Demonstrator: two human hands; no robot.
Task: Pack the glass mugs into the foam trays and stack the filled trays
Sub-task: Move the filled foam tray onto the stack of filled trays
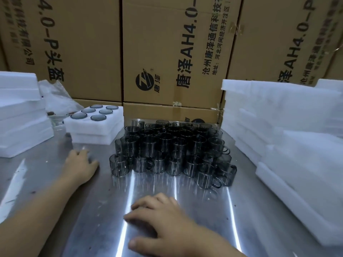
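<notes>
Six glass mugs (88,110) in foam tray (78,125)

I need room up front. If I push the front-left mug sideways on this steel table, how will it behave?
The mug is smooth glass on the polished table, so it probably slides easily. It looks squat, so tipping seems unlikely. It would likely knock its close-packed neighbours; glass may chip.
</notes>
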